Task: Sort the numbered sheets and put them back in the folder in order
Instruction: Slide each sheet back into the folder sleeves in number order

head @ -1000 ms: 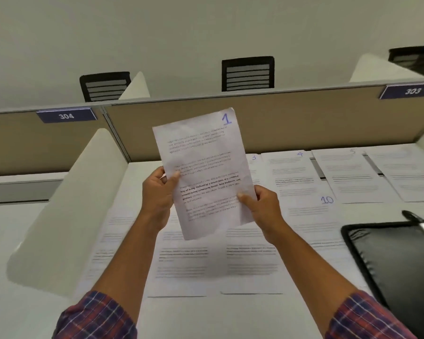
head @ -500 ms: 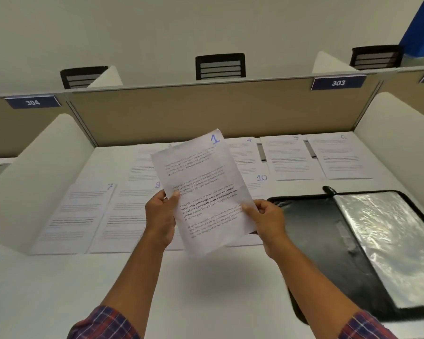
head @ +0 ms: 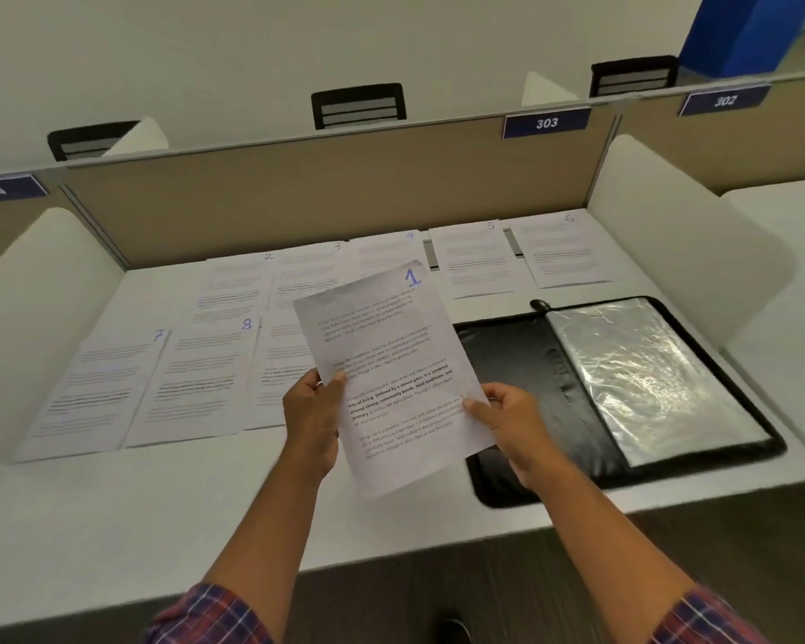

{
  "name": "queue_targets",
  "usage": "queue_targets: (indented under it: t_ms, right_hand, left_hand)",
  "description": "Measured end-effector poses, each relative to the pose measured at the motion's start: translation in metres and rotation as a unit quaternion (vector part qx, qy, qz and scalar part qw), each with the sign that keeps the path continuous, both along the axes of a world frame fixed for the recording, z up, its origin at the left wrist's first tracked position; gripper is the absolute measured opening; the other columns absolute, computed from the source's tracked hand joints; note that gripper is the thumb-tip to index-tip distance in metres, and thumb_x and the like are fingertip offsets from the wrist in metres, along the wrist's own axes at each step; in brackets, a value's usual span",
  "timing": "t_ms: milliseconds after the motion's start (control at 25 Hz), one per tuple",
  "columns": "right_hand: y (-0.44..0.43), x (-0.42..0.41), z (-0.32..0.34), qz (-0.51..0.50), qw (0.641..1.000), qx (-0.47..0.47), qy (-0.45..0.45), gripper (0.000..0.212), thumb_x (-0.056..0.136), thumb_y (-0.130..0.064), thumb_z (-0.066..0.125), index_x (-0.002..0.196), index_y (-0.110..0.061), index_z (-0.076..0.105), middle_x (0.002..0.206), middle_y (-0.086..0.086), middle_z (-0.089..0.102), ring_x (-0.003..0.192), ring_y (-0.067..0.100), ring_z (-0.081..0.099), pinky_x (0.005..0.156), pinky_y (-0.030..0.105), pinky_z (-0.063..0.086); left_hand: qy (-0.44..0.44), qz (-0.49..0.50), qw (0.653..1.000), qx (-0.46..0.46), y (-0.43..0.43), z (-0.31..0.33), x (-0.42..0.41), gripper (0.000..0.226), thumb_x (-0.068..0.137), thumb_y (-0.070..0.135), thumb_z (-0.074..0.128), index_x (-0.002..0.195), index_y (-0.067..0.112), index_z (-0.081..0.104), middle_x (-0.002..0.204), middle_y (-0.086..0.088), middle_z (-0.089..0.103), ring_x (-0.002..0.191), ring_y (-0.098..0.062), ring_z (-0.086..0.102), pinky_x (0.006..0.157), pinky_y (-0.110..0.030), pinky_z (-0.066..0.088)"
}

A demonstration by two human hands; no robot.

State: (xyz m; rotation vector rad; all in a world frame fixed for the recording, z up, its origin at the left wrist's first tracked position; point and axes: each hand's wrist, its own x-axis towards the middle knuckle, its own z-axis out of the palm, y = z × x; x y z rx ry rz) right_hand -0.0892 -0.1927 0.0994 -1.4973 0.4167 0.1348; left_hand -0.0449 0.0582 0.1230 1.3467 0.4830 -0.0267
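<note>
Both hands hold up the sheet numbered 1 (head: 391,378), tilted, above the white desk. My left hand (head: 312,411) grips its left edge and my right hand (head: 507,422) pinches its lower right edge. To the right lies the black folder (head: 521,360), spread flat, with shiny clear sleeves (head: 642,374) on its right half. Other numbered sheets lie flat on the desk: sheet 2 (head: 233,290), sheet 3 (head: 312,271), sheet 4 (head: 382,253), sheet 5 (head: 475,258) and sheet 6 (head: 568,248) along the back, sheet 7 (head: 98,388) and sheet 8 (head: 196,383) in front. More sheets are hidden behind sheet 1.
A beige partition (head: 345,197) closes the back of the desk, with white side dividers left (head: 33,318) and right (head: 670,244). Labels 303 (head: 547,123), 302 and 304 hang on the partition. Black chairs (head: 359,106) stand beyond it. The desk's front edge (head: 391,555) runs below my forearms.
The view has swung right and down, and the whole open folder has come into sight. Sheet 1 stays in both hands and has come lower and nearer the folder's left half.
</note>
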Motion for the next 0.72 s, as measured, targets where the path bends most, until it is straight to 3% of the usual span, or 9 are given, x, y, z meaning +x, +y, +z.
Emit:
queue_targets:
  t_ms: [360,560,720]
  right_hand:
    - [-0.07,-0.089,0.006,0.01,0.996,-0.092,0.011,0.014,0.099,-0.026,0.071,0.113,-0.024,0.07,0.108,-0.006,0.077,0.097,0.017,0.076,0.088,0.043,0.063]
    - [-0.124,-0.113,0.001,-0.027,0.997,-0.063,0.032,0.016,0.1,-0.026,0.07,0.115,-0.022,0.07,0.107,-0.001,0.078,0.092,0.019,0.078,0.083,0.046,0.065]
    - [-0.193,-0.119,-0.007,-0.068,0.995,-0.071,0.021,0.011,0.103,-0.024,0.065,0.11,-0.019,0.072,0.104,0.0,0.078,0.089,0.019,0.078,0.076,0.038,0.066]
  left_hand:
    - [-0.003,-0.076,0.997,0.003,-0.073,-0.014,-0.085,0.018,0.1,0.01,0.067,0.112,0.022,0.074,0.103,0.003,0.08,0.093,-0.023,0.078,0.085,-0.048,0.064]
    - [0.014,-0.125,0.992,0.012,-0.133,-0.032,-0.117,0.019,0.1,0.011,0.067,0.116,0.021,0.072,0.106,0.001,0.08,0.093,-0.025,0.078,0.082,-0.047,0.064]
    - [0.021,-0.173,0.984,0.03,-0.212,-0.043,-0.131,0.02,0.101,0.014,0.067,0.12,0.02,0.07,0.106,0.003,0.08,0.093,-0.022,0.078,0.081,-0.047,0.065]
